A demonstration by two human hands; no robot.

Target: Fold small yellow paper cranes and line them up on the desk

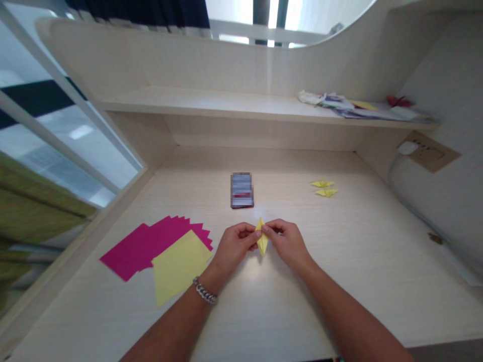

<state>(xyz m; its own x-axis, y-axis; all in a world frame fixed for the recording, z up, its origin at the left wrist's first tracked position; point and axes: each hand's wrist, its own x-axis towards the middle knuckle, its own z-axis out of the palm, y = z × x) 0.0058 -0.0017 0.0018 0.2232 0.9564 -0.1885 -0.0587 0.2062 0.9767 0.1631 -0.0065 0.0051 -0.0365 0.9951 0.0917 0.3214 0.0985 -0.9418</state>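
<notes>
A small piece of folded yellow paper [262,244], a narrow diamond in shape, is held upright between my two hands over the desk. My left hand [238,244] pinches its left side, thumb in front. From the right, my right hand [287,239] pinches the same piece with thumb and fingers. Some fingertips are hidden behind the paper and the hands. Beyond my hands lies a phone [242,190] with its screen lit and blurred. Two folded yellow paper cranes [326,192] sit farther back on the right.
Fanned magenta paper sheets [132,254] and a yellow sheet [177,271] lie left of my left forearm. A raised shelf [211,108] spans the back, with papers [362,109] at its right. A white plug and cable [409,147] hang from a wall socket at right.
</notes>
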